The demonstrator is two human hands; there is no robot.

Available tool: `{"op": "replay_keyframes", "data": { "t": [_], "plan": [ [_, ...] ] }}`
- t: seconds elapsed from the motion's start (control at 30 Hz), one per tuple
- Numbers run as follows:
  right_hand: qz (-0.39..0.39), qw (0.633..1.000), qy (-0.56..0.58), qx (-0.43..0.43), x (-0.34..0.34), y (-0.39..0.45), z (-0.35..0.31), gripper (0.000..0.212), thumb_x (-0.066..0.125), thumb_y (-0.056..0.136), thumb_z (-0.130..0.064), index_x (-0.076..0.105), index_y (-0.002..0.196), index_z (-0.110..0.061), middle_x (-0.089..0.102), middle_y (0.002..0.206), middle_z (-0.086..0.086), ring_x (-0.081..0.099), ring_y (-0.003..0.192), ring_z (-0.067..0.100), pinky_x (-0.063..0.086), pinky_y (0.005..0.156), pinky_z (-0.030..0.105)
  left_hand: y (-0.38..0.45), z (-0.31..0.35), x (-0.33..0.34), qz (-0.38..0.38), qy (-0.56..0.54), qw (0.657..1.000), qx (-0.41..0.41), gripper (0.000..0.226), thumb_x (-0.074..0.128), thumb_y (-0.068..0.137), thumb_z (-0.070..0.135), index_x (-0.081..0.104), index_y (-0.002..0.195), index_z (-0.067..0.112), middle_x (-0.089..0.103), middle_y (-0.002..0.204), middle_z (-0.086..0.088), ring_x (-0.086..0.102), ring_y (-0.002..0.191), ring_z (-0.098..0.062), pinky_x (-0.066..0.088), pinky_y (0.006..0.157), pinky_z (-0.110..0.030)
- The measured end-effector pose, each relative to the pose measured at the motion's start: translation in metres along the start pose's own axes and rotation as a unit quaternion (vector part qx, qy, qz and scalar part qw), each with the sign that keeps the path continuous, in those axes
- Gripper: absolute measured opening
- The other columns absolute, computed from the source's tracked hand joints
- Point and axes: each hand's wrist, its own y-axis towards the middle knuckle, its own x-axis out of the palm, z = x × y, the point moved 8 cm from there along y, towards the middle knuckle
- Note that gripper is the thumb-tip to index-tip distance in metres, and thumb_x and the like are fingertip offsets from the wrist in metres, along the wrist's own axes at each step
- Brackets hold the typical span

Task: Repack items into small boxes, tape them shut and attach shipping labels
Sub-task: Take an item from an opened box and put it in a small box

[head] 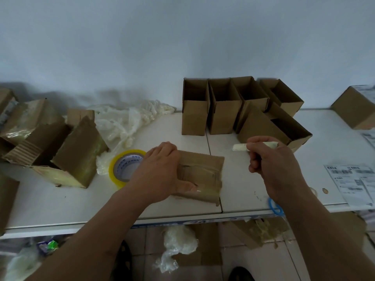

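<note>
The left hand lies on the small brown taped cardboard box, fingers curled over its far left edge and thumb pressed on its top. The right hand, raised just right of that box, is closed around a pale cream stick-shaped tool whose tip pokes out leftward. The box sits on the white surface near its front edge. Touching the box's left side, partly under the left hand, lies a yellow roll of clear packing tape. Behind the box stands a row of open empty cardboard boxes. Well right of it lie white printed shipping labels.
</note>
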Motion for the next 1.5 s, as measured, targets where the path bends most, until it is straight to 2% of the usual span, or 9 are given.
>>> {"op": "replay_keyframes", "data": {
  "t": [0.03, 0.1, 0.17, 0.23, 0.33, 0.57, 0.77, 0.97, 1.5],
  "plan": [
    [0.013, 1.0, -0.019, -0.008, -0.002, -0.001, 0.0, 0.01, 0.056, 0.097, -0.015, 0.061, 0.089, -0.019, 0.056, 0.066, 0.004, 0.052, 0.057, 0.012, 0.05, 0.057, 0.025, 0.0, -0.002, -0.001, 0.013, -0.008, 1.0, -0.016, 0.069, 0.057, 0.066, 0.082, 0.041, 0.097, 0.023, 0.037, 0.111, 0.008, 0.041, 0.105, -0.013, 0.037, 0.089, -0.03],
    [0.026, 0.998, -0.057, -0.013, -0.004, -0.003, 0.002, 0.01, 0.055, 0.098, -0.021, 0.061, 0.09, -0.02, 0.06, 0.068, 0.003, 0.055, 0.059, 0.012, 0.05, 0.054, 0.02, 0.0, -0.004, -0.003, 0.033, -0.016, 0.999, -0.032, 0.064, 0.06, 0.07, 0.077, 0.037, 0.097, 0.024, 0.032, 0.105, 0.007, 0.037, 0.097, -0.012, 0.037, 0.083, -0.028],
    [0.019, 0.998, -0.058, -0.005, -0.002, -0.004, 0.005, 0.011, 0.053, 0.099, -0.023, 0.06, 0.091, -0.023, 0.066, 0.071, 0.003, 0.062, 0.061, 0.012, 0.054, 0.056, 0.02, 0.0, -0.007, -0.003, 0.039, -0.008, 0.999, -0.036, 0.063, 0.062, 0.073, 0.072, 0.041, 0.107, 0.023, 0.033, 0.112, 0.006, 0.036, 0.107, -0.014, 0.037, 0.09, -0.028],
    [0.005, 0.999, -0.044, 0.007, 0.002, -0.006, 0.009, 0.009, 0.053, 0.1, -0.022, 0.06, 0.095, -0.023, 0.07, 0.075, 0.005, 0.066, 0.065, 0.015, 0.058, 0.063, 0.027, -0.001, -0.01, -0.002, 0.036, -0.014, 0.999, -0.038, 0.067, 0.064, 0.075, 0.069, 0.045, 0.118, 0.022, 0.036, 0.124, 0.004, 0.036, 0.116, -0.017, 0.037, 0.096, -0.03],
    [-0.005, 0.999, -0.051, 0.008, 0.006, -0.006, 0.014, 0.008, 0.052, 0.1, -0.023, 0.059, 0.098, -0.026, 0.072, 0.079, 0.001, 0.071, 0.071, 0.014, 0.059, 0.067, 0.027, -0.001, -0.012, -0.001, 0.031, -0.021, 0.998, -0.04, 0.067, 0.067, 0.076, 0.066, 0.046, 0.122, 0.021, 0.037, 0.133, 0.003, 0.036, 0.122, -0.018, 0.037, 0.1, -0.032],
    [-0.033, 0.997, -0.068, -0.016, 0.018, -0.002, 0.016, 0.009, 0.051, 0.101, -0.024, 0.058, 0.098, -0.03, 0.072, 0.084, -0.002, 0.071, 0.078, 0.012, 0.057, 0.07, 0.024, 0.0, -0.012, -0.003, 0.035, -0.038, 0.998, -0.04, 0.063, 0.069, 0.076, 0.063, 0.045, 0.118, 0.023, 0.041, 0.127, 0.006, 0.036, 0.118, -0.016, 0.035, 0.097, -0.03],
    [-0.029, 0.997, -0.064, -0.013, 0.018, 0.0, 0.016, 0.011, 0.05, 0.101, -0.022, 0.057, 0.097, -0.029, 0.072, 0.085, 0.002, 0.071, 0.079, 0.014, 0.057, 0.071, 0.026, 0.002, -0.014, -0.001, 0.032, -0.045, 0.998, -0.04, 0.062, 0.069, 0.074, 0.065, 0.042, 0.114, 0.024, 0.04, 0.122, 0.007, 0.036, 0.117, -0.016, 0.036, 0.097, -0.032],
    [-0.024, 0.998, -0.066, -0.005, 0.017, 0.002, 0.017, 0.009, 0.051, 0.101, -0.021, 0.059, 0.1, -0.025, 0.072, 0.085, 0.004, 0.071, 0.078, 0.015, 0.056, 0.067, 0.023, 0.002, -0.012, -0.002, 0.046, -0.055, 0.997, -0.028, 0.056, 0.072, 0.074, 0.062, 0.035, 0.1, 0.029, 0.034, 0.108, 0.011, 0.033, 0.105, -0.012, 0.032, 0.086, -0.028],
    [-0.04, 0.992, -0.123, -0.008, 0.016, 0.0, 0.014, 0.012, 0.05, 0.101, -0.023, 0.058, 0.094, -0.029, 0.072, 0.082, 0.0, 0.07, 0.075, 0.013, 0.053, 0.066, 0.024, 0.002, -0.013, -0.002, 0.042, -0.055, 0.997, -0.038, 0.059, 0.072, 0.072, 0.063, 0.036, 0.102, 0.028, 0.032, 0.108, 0.012, 0.029, 0.103, -0.01, 0.029, 0.084, -0.027]
  ]
}}
